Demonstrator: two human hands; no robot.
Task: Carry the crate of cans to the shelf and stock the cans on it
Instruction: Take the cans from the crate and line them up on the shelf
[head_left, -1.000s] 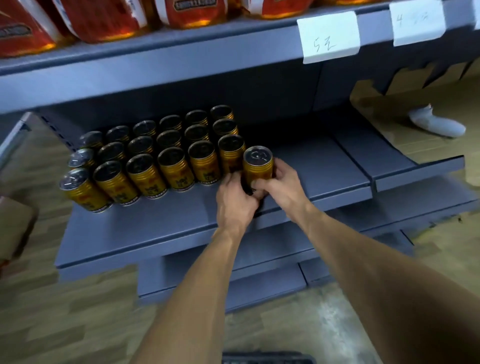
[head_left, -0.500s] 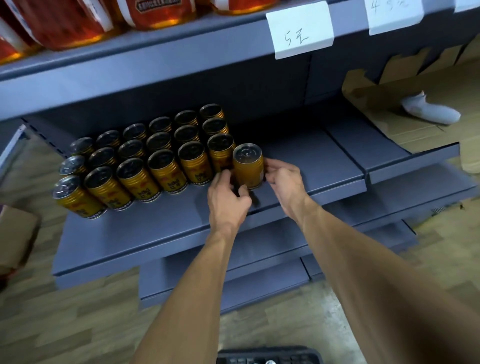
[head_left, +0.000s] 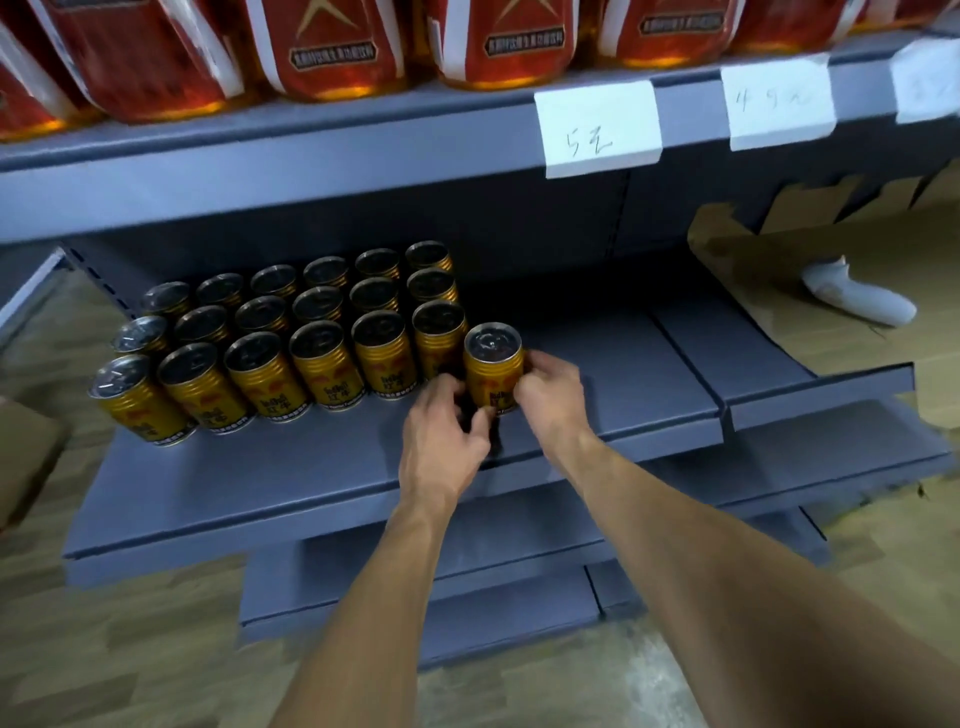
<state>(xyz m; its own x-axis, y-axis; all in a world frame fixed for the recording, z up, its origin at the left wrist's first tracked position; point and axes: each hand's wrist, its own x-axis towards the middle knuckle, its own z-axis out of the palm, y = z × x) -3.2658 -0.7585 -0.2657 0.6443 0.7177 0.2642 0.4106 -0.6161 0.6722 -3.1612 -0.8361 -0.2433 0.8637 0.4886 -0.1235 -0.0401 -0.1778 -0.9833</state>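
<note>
1. Compared with half a second ago, the end can (head_left: 492, 367) stands in much the same spot at the right end of the front row on the grey shelf (head_left: 291, 467), upright, just beside the neighbouring can; the view itself has shifted slightly, so the upper shelf fills more of the top.
2. The left hand (head_left: 442, 440) has closed in: its fingers are now curled against the can's lower left side, where earlier they were more spread in front of it.
3. The right hand (head_left: 551, 391) stays on the can's right side, fingers curled round its wall, thumb toward the front. Both hands grip the same can, close together with only the can between them.
4. The crate that showed as a dark edge at the bottom of the earlier picture is out of view now.
5. The stocked cans (head_left: 291, 332) stand in three rows of six on the left half of the shelf, gold bodies, dark tops, packed touching one another; the held can begins a seventh column in the front row.
6. The right half of the shelf is bare grey metal.
7. The upper shelf (head_left: 311, 166) carries red packs (head_left: 332, 47) side by side along its edge, with white price tags (head_left: 597, 127) stuck on its front lip.
8. Flattened cardboard (head_left: 831, 332) lies at the right, behind the shelving, with a white shoe (head_left: 857, 299) on it.
</note>
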